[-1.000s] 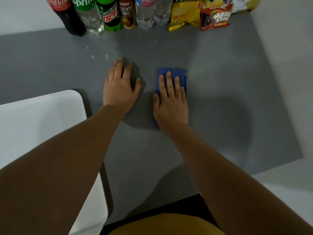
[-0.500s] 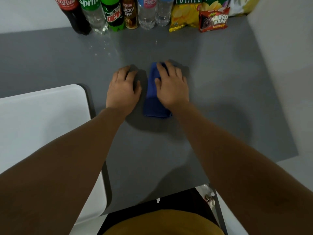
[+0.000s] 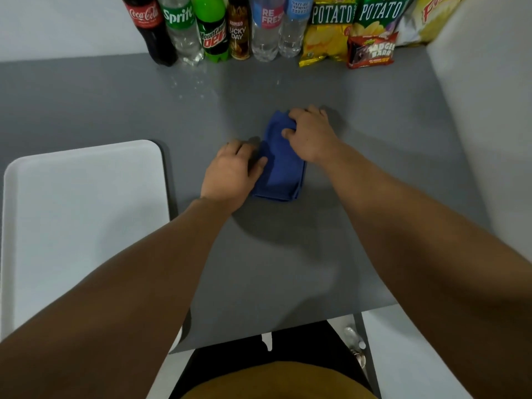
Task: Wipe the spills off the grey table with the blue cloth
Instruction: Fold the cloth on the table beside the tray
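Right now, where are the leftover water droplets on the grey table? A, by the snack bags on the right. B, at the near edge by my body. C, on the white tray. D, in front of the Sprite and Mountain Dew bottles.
D: the droplets glisten on the grey table just in front of the Sprite bottle and Mountain Dew bottle, beyond the blue cloth.

Bottles: Coca-Cola [image 3: 148, 27], Sprite [image 3: 180, 27], Mountain Dew [image 3: 212, 30], Lucky Day [image 3: 238, 30]; POTATO bags [image 3: 331, 27].
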`<state>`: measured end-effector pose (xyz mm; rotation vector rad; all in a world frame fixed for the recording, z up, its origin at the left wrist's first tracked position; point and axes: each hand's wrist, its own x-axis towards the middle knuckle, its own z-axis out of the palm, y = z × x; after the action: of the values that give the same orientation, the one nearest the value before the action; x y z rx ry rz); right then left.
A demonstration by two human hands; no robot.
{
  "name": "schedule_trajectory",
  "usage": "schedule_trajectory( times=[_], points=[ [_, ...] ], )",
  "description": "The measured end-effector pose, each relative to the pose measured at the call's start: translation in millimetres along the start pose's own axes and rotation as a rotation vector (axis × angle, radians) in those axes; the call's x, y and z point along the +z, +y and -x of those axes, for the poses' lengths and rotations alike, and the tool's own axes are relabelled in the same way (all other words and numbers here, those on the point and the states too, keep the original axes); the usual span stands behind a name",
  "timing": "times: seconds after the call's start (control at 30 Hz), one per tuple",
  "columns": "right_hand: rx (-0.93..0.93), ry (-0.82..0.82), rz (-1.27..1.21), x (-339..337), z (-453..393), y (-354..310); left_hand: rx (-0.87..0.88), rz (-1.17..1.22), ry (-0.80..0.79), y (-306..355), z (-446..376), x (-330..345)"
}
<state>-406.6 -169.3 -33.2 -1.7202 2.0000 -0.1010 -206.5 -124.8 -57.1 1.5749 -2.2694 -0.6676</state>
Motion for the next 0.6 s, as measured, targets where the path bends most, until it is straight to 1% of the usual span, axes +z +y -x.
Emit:
schedule_trajectory(
  times=[0.2,0.33,0.47,0.53,0.6],
  points=[
    [-0.041,0.053,-0.116,-11,19,1,-0.123,0.078,-0.093,13,-1,8],
    [-0.065,0.110,-0.156,-17,31,0,-0.244,0.207,-0.112,19,-2,11],
    [-0.062,0.185,-0.262,-22,43,-2,-0.221,0.234,-0.096,19,3,10],
    [-0.044,0.230,-0.286,-22,50,-1,-0.197,0.318,-0.095,21,9,6],
    [-0.019,0.268,-0.317,-23,57,-2,-0.219,0.450,-0.114,26,16,2]
  ],
)
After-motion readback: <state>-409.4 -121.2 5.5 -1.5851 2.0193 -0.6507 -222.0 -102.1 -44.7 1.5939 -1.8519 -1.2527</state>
